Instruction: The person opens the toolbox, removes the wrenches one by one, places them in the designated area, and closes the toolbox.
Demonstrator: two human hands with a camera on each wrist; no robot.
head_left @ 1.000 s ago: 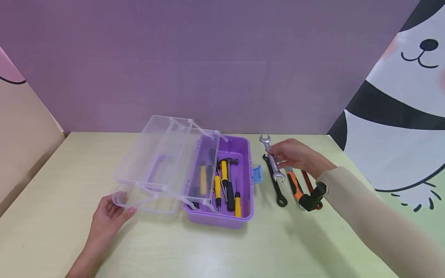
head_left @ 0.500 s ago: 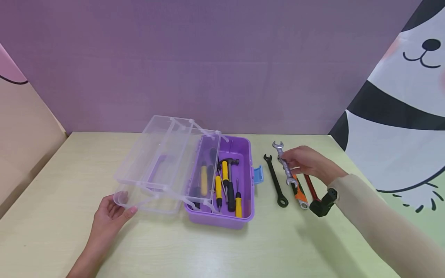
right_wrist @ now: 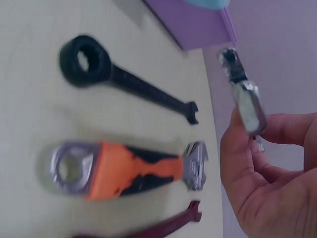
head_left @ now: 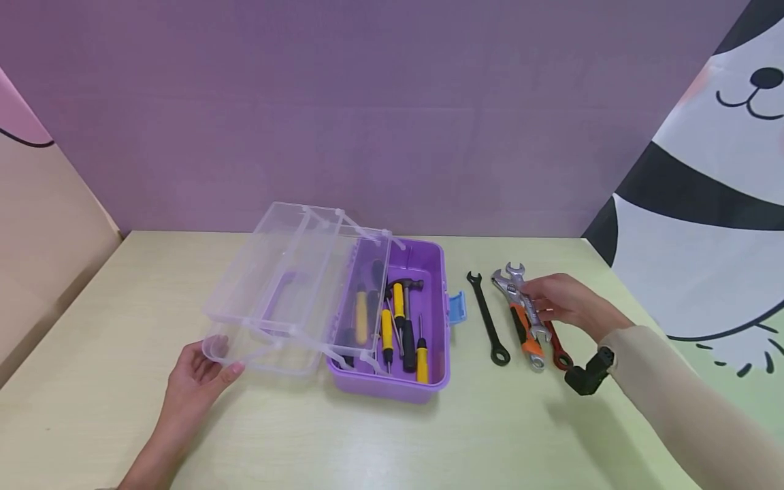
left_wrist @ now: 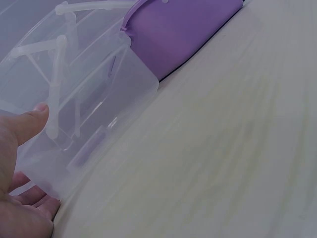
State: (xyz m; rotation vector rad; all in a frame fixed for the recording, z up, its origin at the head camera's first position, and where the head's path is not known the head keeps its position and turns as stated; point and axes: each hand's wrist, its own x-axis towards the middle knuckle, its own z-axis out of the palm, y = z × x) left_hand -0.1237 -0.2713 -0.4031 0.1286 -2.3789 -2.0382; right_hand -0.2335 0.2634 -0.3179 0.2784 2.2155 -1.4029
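Note:
A silver double open-end wrench [head_left: 530, 314] is pinched by my right hand [head_left: 566, 303]. In the head view it lies over the orange-and-black adjustable wrench [head_left: 531, 346]; the right wrist view shows the silver wrench [right_wrist: 249, 106] raised off the table, seen nearly end-on. A red wrench [head_left: 559, 350] and a black combination wrench [head_left: 486, 316] lie to either side. My left hand [head_left: 197, 376] holds the near edge of the clear plastic toolbox lid [head_left: 269, 272], which is folded out leftward. The left wrist view has the thumb [left_wrist: 32, 124] on one side of the plastic and fingers below.
The purple toolbox [head_left: 386, 389] stands mid-table, with a small hammer [head_left: 408, 347] and several yellow-and-black screwdrivers [head_left: 422, 362] inside. Its blue latch [head_left: 456, 307] sticks out on the right. A purple backdrop [head_left: 392, 122] rises behind the table.
My right hand has carried the silver wrench rightward and nearer, from above the black wrench to over the adjustable wrench. The left hand stays on the lid.

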